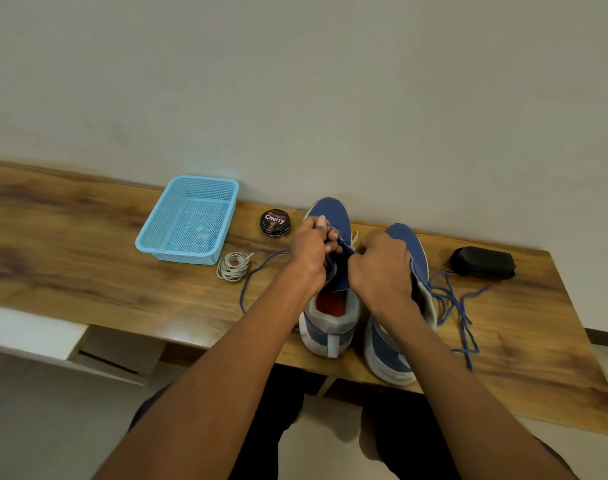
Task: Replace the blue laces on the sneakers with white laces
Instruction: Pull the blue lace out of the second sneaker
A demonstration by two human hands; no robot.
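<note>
Left sneaker (330, 271): stands on the tabletop (88, 237) right in front of me, toe toward the wall, heel toward me, orange insole showing in its opening.
Blue lace (257, 271): still in this shoe's top eyelets — one end trails off to the left across the wood, past the white coil.
My left hand (311, 251): fingers curled, pinching the blue lace above the shoe's tongue.
My right hand (382, 268): closed over the same shoe's eyelet area; it seems to grip the lace or the upper, but I cannot tell which.
Right sneaker (402, 306): just beside the first, partly behind my right wrist.
Loose blue lace (458, 306): lies tangled on the tabletop to the right of that shoe.
White laces (233, 266): a coiled bundle left of the shoes, just in front of the basket.
Blue basket (188, 220): a mesh tray near the wall.
Polish tin (275, 222): round, black, marked "Cherry" — between basket and left shoe's toe.
Black case (482, 263): far right, near the wall.
</note>
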